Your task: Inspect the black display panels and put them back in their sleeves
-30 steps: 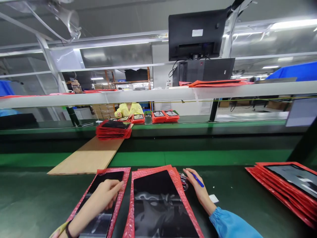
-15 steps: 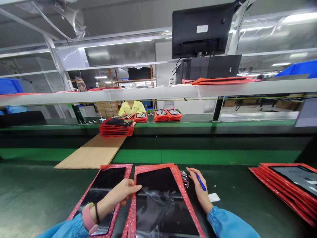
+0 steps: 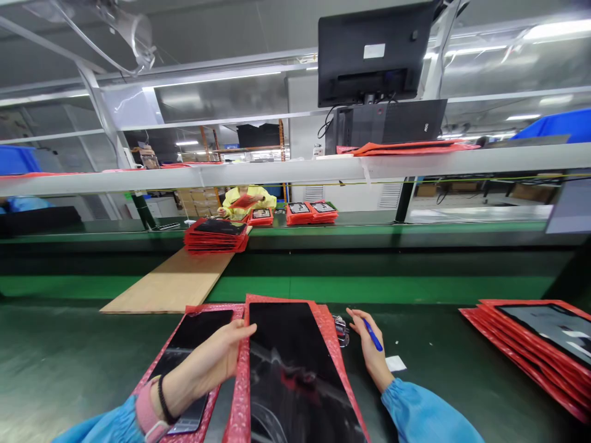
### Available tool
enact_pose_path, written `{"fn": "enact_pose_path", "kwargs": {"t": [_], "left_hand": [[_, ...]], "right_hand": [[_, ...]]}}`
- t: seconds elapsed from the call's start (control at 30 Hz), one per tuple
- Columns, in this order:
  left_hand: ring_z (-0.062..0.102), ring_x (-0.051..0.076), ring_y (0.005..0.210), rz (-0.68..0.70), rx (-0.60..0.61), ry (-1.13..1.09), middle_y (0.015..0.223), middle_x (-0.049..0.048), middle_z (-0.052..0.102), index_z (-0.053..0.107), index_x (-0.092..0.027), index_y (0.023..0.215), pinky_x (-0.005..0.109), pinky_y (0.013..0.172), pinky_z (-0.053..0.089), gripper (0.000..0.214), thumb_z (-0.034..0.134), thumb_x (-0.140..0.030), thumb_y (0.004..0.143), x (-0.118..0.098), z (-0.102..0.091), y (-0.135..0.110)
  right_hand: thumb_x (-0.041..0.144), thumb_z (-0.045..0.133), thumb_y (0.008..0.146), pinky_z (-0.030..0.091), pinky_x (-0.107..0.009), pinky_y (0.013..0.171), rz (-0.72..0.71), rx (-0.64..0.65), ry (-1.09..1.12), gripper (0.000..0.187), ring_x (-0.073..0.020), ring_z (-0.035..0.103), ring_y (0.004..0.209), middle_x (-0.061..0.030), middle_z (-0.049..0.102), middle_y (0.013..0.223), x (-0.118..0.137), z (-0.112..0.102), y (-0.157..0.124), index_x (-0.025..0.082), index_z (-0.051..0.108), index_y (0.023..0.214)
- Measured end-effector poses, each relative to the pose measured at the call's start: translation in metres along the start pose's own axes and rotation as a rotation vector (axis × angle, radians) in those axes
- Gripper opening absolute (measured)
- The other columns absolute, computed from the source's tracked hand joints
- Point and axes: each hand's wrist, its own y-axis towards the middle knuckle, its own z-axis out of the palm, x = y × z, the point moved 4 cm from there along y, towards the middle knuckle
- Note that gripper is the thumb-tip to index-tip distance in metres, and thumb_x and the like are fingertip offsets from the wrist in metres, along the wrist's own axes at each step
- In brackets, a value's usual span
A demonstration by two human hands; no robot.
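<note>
My left hand (image 3: 221, 355) pinches the left edge of a black glossy screen panel (image 3: 286, 344) and the red bubble-wrap sheet (image 3: 241, 403) under it. The thumb lies on top and the fingers go underneath, partly hidden. This panel sits on other red bubble wrap in front of me. Left of it, partly behind my left arm, lies another black panel (image 3: 210, 323) on red bubble wrap. In my right hand (image 3: 369, 354) is a blue pen (image 3: 373, 335). Between that hand and the panel rests a small shiny metal object (image 3: 341, 331), its kind unclear.
On the right stands a stack of red-wrapped panels (image 3: 530, 357). A wooden board (image 3: 170, 283) slopes up on the left under another red stack (image 3: 215, 237). A white scrap (image 3: 396, 363) lies by my right wrist. A co-worker in yellow (image 3: 231, 200) sits across the bench.
My left hand has lifted and tilted the panel's left edge with its bubble wrap, shifting it slightly left. My right hand stays nearly still. The co-worker has raised something red.
</note>
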Motion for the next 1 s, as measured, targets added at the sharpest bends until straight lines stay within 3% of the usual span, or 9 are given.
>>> {"fn": "enact_pose_path", "kwargs": {"t": [0.13,0.23,0.33,0.43,0.53,0.63,0.8,0.93,1.0], "left_hand": [[0.058,0.011,0.054,0.019,-0.019,-0.094,0.067,-0.0055,0.061,0.06,-0.021,0.094,0.025,0.059,0.047,0.044,0.078,-0.008,0.056,0.001,-0.004,-0.004],[0.065,0.015,0.062,0.048,-0.06,-0.136,0.071,-0.003,0.067,0.062,-0.02,0.102,0.026,0.062,0.05,0.047,0.074,-0.005,0.059,-0.008,-0.025,0.0],[0.07,0.024,0.078,0.063,-0.098,-0.145,0.082,0.0043,0.074,0.063,-0.016,0.107,0.032,0.071,0.053,0.049,0.071,-0.007,0.06,-0.02,-0.068,0.007],[0.071,0.031,0.086,0.071,-0.143,-0.141,0.093,0.0077,0.076,0.061,-0.015,0.117,0.038,0.077,0.054,0.06,0.073,-0.009,0.058,-0.024,-0.128,0.014],[0.07,0.033,0.089,0.052,-0.219,-0.133,0.093,0.0057,0.077,0.052,-0.016,0.13,0.04,0.081,0.054,0.077,0.075,-0.016,0.056,-0.014,-0.186,0.018],[0.07,0.035,0.09,0.021,-0.25,-0.115,0.09,0.0056,0.077,0.046,-0.016,0.136,0.042,0.083,0.054,0.087,0.077,-0.016,0.054,0.006,-0.222,0.023],[0.069,0.034,0.095,0.021,-0.258,-0.054,0.094,0.0086,0.075,0.049,-0.013,0.131,0.043,0.086,0.052,0.079,0.076,-0.013,0.056,0.034,-0.238,0.04],[0.068,0.023,0.091,0.044,-0.331,0.064,0.106,0.0086,0.069,0.053,-0.016,0.123,0.043,0.082,0.053,0.045,0.065,-0.019,0.08,0.036,-0.238,0.058],[0.065,0.02,0.092,0.057,-0.374,0.151,0.111,0.0079,0.065,0.056,-0.016,0.117,0.042,0.08,0.054,0.031,0.059,-0.025,0.087,0.031,-0.239,0.064]], "right_hand": [[0.03,0.059,0.091,0.051,-0.043,0.085,0.013,-0.004,0.014,0.018,-0.0217,0.063,0.098,-0.0058,0.065,0.107,0.0,-0.002,0.001,0.015,0.063,0.101],[0.029,0.059,0.091,0.051,-0.043,0.085,0.025,-0.011,0.03,0.017,-0.0217,0.063,0.099,-0.0057,0.065,0.107,0.001,-0.003,0.001,0.015,0.063,0.1],[0.028,0.059,0.091,0.051,-0.043,0.085,0.039,-0.021,0.045,0.016,-0.0217,0.063,0.099,-0.0057,0.065,0.107,0.002,-0.004,0.001,0.015,0.063,0.099],[0.027,0.06,0.091,0.051,-0.043,0.085,0.055,-0.027,0.054,0.016,-0.0216,0.063,0.099,-0.0057,0.065,0.108,0.004,-0.003,0.001,0.014,0.064,0.099],[0.027,0.06,0.09,0.051,-0.043,0.085,0.069,-0.037,0.061,0.015,-0.0214,0.063,0.099,-0.0056,0.065,0.108,0.005,-0.002,0.001,0.014,0.064,0.099],[0.027,0.06,0.09,0.052,-0.042,0.084,0.075,-0.046,0.072,0.015,-0.0212,0.063,0.098,-0.0053,0.066,0.106,0.006,-0.002,0.0,0.014,0.064,0.098],[0.032,0.063,0.088,0.05,-0.043,0.087,0.054,-0.093,0.082,0.018,-0.0216,0.064,0.097,-0.0046,0.068,0.099,0.018,-0.002,-0.001,0.014,0.064,0.09],[0.051,0.064,0.079,0.045,-0.039,0.094,0.022,-0.124,0.102,0.031,-0.0246,0.065,0.099,-0.0051,0.074,0.092,0.051,0.0,-0.002,0.019,0.064,0.081],[0.06,0.06,0.077,0.05,-0.038,0.085,0.048,-0.058,0.122,0.04,-0.0265,0.069,0.089,-0.008,0.076,0.085,0.075,0.005,-0.007,0.02,0.064,0.083]]}}
